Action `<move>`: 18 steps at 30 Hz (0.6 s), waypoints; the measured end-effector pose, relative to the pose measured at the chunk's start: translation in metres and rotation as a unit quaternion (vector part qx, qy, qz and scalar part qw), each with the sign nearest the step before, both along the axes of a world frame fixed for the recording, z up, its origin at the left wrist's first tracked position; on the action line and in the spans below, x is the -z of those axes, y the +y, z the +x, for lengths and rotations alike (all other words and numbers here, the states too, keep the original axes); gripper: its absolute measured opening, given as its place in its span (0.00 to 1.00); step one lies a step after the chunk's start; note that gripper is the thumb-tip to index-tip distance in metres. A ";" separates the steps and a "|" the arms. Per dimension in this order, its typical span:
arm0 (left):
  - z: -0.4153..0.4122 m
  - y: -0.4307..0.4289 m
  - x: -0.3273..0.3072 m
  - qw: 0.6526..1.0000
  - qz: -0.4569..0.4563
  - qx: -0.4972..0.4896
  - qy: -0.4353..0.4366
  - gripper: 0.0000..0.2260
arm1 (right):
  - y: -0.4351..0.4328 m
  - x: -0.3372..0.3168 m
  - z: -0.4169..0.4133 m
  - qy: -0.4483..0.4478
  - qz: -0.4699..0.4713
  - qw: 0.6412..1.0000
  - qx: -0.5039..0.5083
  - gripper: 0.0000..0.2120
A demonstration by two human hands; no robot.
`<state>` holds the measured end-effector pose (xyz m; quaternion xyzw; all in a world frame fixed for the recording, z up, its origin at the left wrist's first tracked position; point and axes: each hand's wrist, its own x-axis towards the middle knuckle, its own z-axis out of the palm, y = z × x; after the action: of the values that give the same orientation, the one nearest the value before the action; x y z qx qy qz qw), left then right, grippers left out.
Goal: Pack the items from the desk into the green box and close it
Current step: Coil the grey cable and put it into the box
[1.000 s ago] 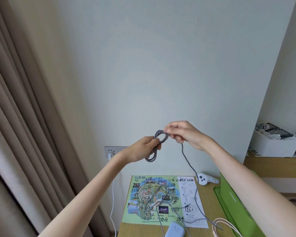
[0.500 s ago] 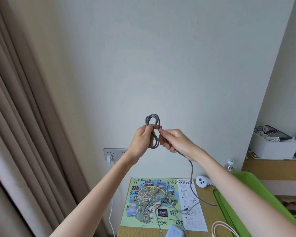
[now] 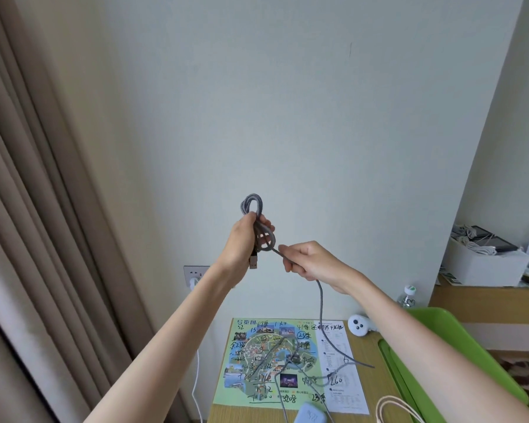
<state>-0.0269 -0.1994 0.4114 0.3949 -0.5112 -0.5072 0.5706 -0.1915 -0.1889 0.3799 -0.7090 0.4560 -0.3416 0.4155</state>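
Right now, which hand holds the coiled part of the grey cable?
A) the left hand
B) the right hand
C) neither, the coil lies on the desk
A: the left hand grips the coiled loops of the cable up in front of the wall, while the right hand holds only the single strand that runs down to the desk.

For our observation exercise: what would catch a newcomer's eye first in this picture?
Raised mid-frame against the pale wall, the left hand grips a coiled grey cable while the right hand holds its trailing length. Below, a colourful map lies on the desk, with the green box at its right.
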 end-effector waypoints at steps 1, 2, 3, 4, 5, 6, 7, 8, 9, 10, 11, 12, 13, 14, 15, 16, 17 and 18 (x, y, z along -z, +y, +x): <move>0.002 0.000 -0.003 0.997 0.021 0.023 0.069 0.15 | 0.000 0.000 -0.001 -0.002 -0.006 1.000 0.010 0.21; 0.003 0.000 -0.005 0.990 0.039 0.037 0.128 0.14 | -0.001 -0.001 -0.001 -0.005 -0.009 1.000 0.017 0.21; 0.006 0.000 -0.007 0.984 0.050 0.036 0.164 0.14 | -0.001 -0.003 -0.002 -0.006 -0.010 1.000 0.022 0.21; 0.008 0.000 -0.008 0.981 0.056 0.027 0.181 0.13 | -0.001 -0.005 -0.003 -0.004 -0.009 1.000 0.026 0.21; 0.012 -0.001 -0.008 0.983 0.057 0.011 0.175 0.13 | 0.000 -0.006 -0.005 -0.004 -0.008 1.000 0.029 0.22; 0.016 -0.003 -0.008 0.987 0.053 -0.005 0.152 0.13 | 0.000 -0.008 -0.007 -0.007 -0.006 0.999 0.032 0.22; 0.020 -0.005 -0.007 0.992 0.046 -0.022 0.115 0.13 | 0.001 -0.010 -0.010 -0.015 -0.004 0.999 0.034 0.21; 0.024 -0.006 -0.006 0.996 0.040 -0.035 0.073 0.14 | 0.001 -0.013 -0.013 -0.025 -0.003 0.999 0.035 0.20; 0.028 -0.007 -0.004 0.998 0.033 -0.045 0.024 0.14 | 0.001 -0.015 -0.016 -0.036 -0.004 0.999 0.033 0.19; 0.031 -0.008 -0.001 0.998 0.022 -0.054 -0.028 0.14 | 0.001 -0.019 -0.018 -0.046 -0.005 0.999 0.028 0.17; 0.034 -0.009 0.002 0.995 0.008 -0.062 -0.076 0.13 | 0.001 -0.022 -0.020 -0.053 -0.007 0.998 0.022 0.14; 0.035 -0.009 0.005 0.991 -0.006 -0.067 -0.117 0.13 | 0.002 -0.025 -0.021 -0.061 -0.011 0.998 0.016 0.12; 0.035 -0.009 0.008 0.985 -0.022 -0.070 -0.156 0.14 | 0.001 -0.028 -0.022 -0.068 -0.016 0.997 0.011 0.10; 0.035 -0.009 0.012 0.977 -0.039 -0.070 -0.195 0.14 | 0.001 -0.030 -0.022 -0.072 -0.025 0.997 0.007 0.08; 0.033 -0.009 0.015 0.968 -0.057 -0.066 -0.236 0.14 | 0.001 -0.033 -0.022 -0.071 -0.036 0.997 0.006 0.07; 0.031 -0.009 0.018 0.958 -0.072 -0.053 -0.273 0.14 | 0.000 -0.035 -0.022 -0.067 -0.048 0.997 0.008 0.07; 0.029 -0.008 0.021 0.949 -0.083 -0.034 -0.301 0.14 | -0.001 -0.036 -0.021 -0.062 -0.059 0.996 0.013 0.07; 0.026 -0.007 0.024 0.942 -0.087 -0.014 -0.322 0.14 | -0.002 -0.036 -0.019 -0.060 -0.069 0.996 0.019 0.07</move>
<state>-0.0011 -0.2065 0.3879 0.4929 -0.7045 -0.2982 0.4144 -0.2103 -0.1909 0.4161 -0.7058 0.4189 -0.4218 0.3853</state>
